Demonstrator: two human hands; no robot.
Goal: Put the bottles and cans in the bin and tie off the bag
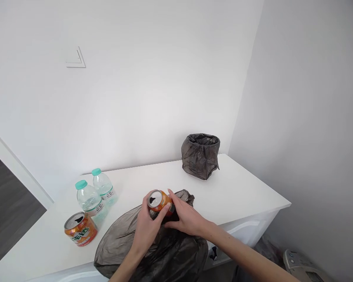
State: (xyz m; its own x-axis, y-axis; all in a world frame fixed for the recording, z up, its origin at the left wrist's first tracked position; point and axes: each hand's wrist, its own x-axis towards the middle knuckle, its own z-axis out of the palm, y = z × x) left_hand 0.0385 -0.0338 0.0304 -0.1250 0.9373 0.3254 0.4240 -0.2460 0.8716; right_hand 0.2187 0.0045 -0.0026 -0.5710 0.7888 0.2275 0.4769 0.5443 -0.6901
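Note:
An orange drink can [164, 198], its top opened, is gripped between my two hands over a dark, see-through plastic bag [120, 239]. My left hand [149, 220] wraps the can's left and near side, thumb across its front. On the right side, my right hand [184, 214] has its fingers and thumb against the can. The bag spreads beneath both hands and hangs over the front edge of the white cabinet top [147, 176]. Part of the can's lower body is hidden by the fingers.
A second opened orange can [82, 231] stands at the left, beside two clear bottles [90, 199] with teal caps. A container lined with a black bag [201, 158] stands near the back wall. Walls bound the cabinet behind and right.

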